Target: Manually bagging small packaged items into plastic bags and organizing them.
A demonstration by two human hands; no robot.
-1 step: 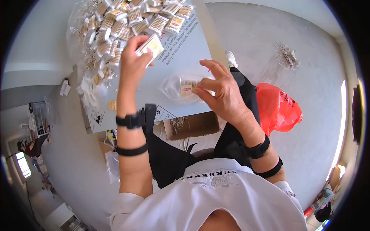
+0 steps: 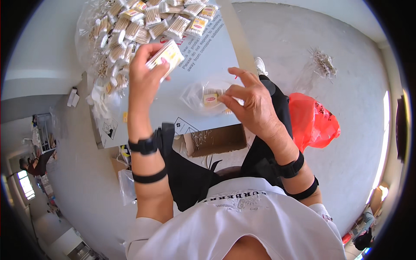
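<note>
My left hand [image 2: 149,65] is closed around a stack of yellow-and-white paper cards [image 2: 170,55], thumb on top, held above the table. Below and to the right, a clear plastic bag [image 2: 190,97] lies with cotton swabs and a yellow-and-white card [image 2: 210,99] inside. At the card's right edge, the thumb and a bent finger of my right hand [image 2: 251,102] come together in a pinch; another finger stretches out. That hand partly hides the bag. At the far left of the table, many clear packs of cotton swabs [image 2: 152,16] are heaped, some showing yellow cards.
The grey printed table [image 2: 221,56] ends just before my knees. Under its near edge stands an open cardboard box [image 2: 216,143] with loose swabs. A red plastic bag [image 2: 310,121] sits at my right, and a swab pile [image 2: 324,64] lies on the floor farther off.
My left hand has shifted slightly left and down with the cards, tilting them a little. My right hand has moved slightly right, staying at the bag.
</note>
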